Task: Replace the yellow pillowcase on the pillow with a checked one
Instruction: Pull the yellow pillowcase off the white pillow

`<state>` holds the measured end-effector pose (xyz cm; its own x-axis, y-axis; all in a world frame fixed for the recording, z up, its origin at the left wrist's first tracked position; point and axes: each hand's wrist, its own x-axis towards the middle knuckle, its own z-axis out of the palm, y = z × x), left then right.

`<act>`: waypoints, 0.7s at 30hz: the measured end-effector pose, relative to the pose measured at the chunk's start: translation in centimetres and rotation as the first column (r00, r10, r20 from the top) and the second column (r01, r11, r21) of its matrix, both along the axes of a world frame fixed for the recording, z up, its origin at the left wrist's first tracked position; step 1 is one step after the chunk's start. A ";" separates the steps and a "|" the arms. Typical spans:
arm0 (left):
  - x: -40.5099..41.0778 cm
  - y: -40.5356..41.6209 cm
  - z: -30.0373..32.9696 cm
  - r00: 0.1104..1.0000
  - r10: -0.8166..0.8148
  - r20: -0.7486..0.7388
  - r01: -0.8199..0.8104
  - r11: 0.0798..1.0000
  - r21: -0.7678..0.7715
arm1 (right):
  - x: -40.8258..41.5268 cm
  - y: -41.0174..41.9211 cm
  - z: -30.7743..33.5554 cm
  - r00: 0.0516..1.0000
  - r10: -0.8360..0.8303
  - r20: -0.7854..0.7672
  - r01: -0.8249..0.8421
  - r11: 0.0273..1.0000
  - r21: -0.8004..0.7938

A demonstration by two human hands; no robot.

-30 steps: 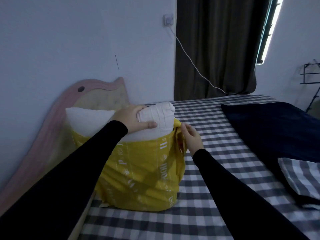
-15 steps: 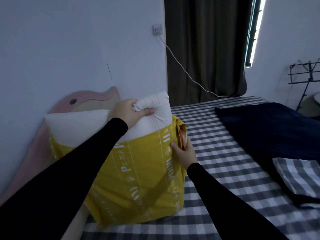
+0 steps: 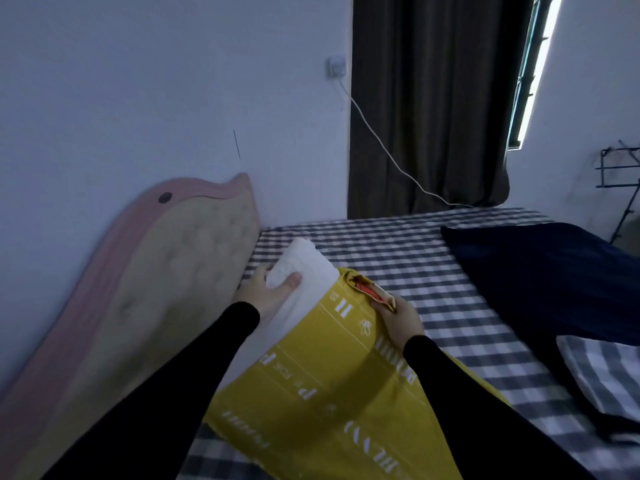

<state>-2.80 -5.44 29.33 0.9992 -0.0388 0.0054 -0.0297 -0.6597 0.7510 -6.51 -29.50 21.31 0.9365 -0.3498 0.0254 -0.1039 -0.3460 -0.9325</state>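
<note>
The white pillow (image 3: 308, 271) sticks out of the yellow pillowcase (image 3: 322, 386), which lies tilted on the bed in front of me. My left hand (image 3: 268, 294) grips the pillow's exposed corner, thumb on top. My right hand (image 3: 398, 320) pinches the pillowcase's open edge, where a red lining shows. A checked pillowcase (image 3: 606, 372) lies folded at the right edge, partly on the dark blanket.
A checked sheet covers the bed (image 3: 398, 251). A dark blue blanket (image 3: 540, 271) lies on its right side. A pink and beige headboard (image 3: 149, 285) leans on the wall at left. A white cable (image 3: 381, 147) hangs from a wall socket beside the dark curtain (image 3: 429, 98).
The pillow and its yellow case have tipped from upright against the headboard down toward me. Both hands kept their hold and came lower.
</note>
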 end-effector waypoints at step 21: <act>0.5 2.2 1.4 0.922 -0.387 0.021 0.313 0.774 0.551 | 0.1 3.5 -1.1 0.928 0.371 -0.042 -0.372 0.927 -0.045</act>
<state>-2.29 -3.24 30.76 0.9077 -0.4196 0.0039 -0.4058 -0.8754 0.2627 -6.38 -25.98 20.16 0.9997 0.0242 0.0021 0.0119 -0.4124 -0.9109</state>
